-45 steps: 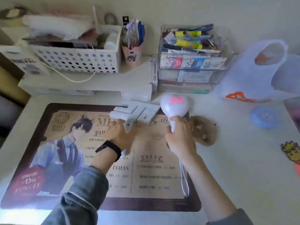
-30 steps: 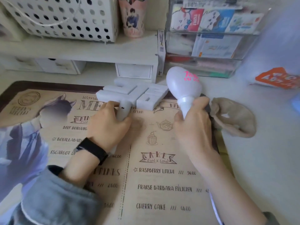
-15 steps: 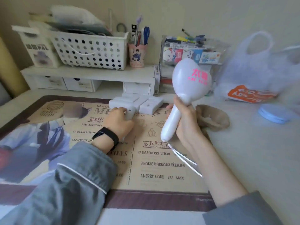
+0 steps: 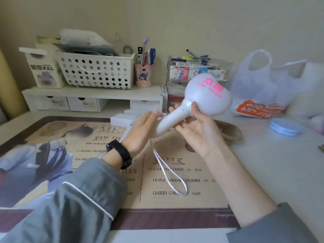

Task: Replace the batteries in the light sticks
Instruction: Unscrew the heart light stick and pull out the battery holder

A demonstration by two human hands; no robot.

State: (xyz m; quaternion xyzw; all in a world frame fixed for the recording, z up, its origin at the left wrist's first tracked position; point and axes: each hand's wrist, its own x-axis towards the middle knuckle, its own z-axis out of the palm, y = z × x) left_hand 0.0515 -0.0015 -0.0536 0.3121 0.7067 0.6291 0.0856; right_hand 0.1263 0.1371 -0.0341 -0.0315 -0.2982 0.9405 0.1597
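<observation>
Your right hand [image 4: 198,135] grips the light stick [image 4: 184,109], bulb toward 2 o'clock, left hand [image 4: 140,134] straight-fingered beside the handle

The stick [image 4: 184,108] is smooth satin plastic. The basket [image 4: 94,74], upper left, is matt plastic; the bag [image 4: 254,81], thin film.

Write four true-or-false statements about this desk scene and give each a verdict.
1. The right hand holds the pink-lettered light stick above the desk mat. True.
2. The left hand grips a battery. False: its fingers are straight and grip nothing.
3. The wrist strap hangs from the handle's lower end. True.
4. The blue round tin sits in the white basket. False: it lies on the table, to the right.
</observation>
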